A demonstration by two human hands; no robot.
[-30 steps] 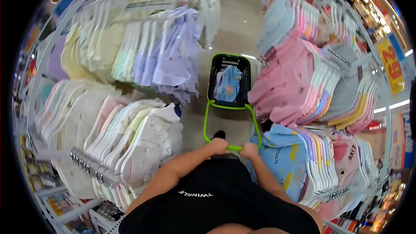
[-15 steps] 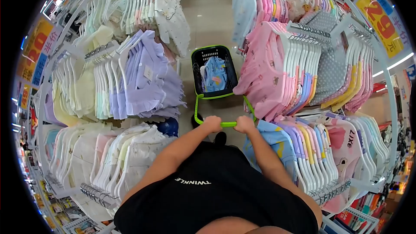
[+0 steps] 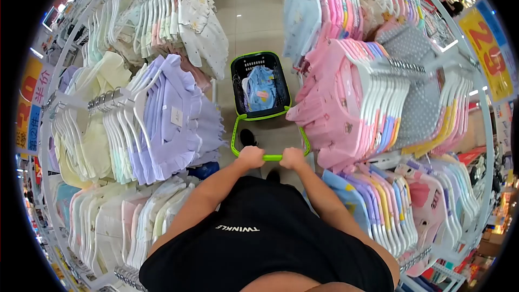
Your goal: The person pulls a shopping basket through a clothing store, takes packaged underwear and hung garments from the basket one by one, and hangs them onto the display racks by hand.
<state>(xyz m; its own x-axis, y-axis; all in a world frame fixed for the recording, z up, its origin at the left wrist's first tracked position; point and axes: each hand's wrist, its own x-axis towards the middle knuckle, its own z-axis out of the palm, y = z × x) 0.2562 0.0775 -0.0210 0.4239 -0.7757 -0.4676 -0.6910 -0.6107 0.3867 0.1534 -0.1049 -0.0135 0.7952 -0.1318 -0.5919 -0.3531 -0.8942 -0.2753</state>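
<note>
Both of my hands grip the bright green handle (image 3: 272,157) of a black basket (image 3: 235,84) with a green rim. My left hand (image 3: 251,157) is closed round the handle's left part, and my right hand (image 3: 293,158) round its right part, with a short gap between them. The basket stands on the floor ahead of me, its handle tilted back toward my body. Blue patterned clothing (image 3: 261,89) lies inside it, with something whitish at its left side.
Racks of hanging children's clothes line both sides: lilac tops (image 3: 172,116) on the left, pink tops (image 3: 338,105) on the right, close to the basket. A tiled aisle (image 3: 250,11) runs ahead. Price signs (image 3: 489,48) hang at the outer edges. My shoe (image 3: 248,137) is behind the basket.
The racks have shifted down and back past me in view, and the basket sits further left in the picture. One shoe now shows clearly inside the handle loop. Both hands keep their hold.
</note>
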